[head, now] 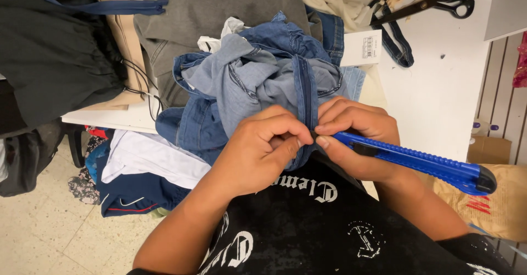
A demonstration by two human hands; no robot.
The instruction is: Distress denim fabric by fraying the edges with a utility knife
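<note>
A bunched pair of blue denim jeans [258, 77] lies at the near edge of a white table [439, 94]. My left hand [263, 149] pinches a dark denim seam strip that runs down the middle of the jeans. My right hand [357, 135] grips a blue utility knife [417, 162] by its front end, with the tip pressed to the same seam right beside my left fingertips. The knife's body sticks out to the right, and its blade is hidden between my fingers.
Black scissors [439, 3] and a denim strip lie at the table's back right. Grey, black and beige garments [208, 6] are piled behind the jeans. White and navy clothes [143, 165] lie on the floor to the left. A brown paper bag [494, 198] sits at right.
</note>
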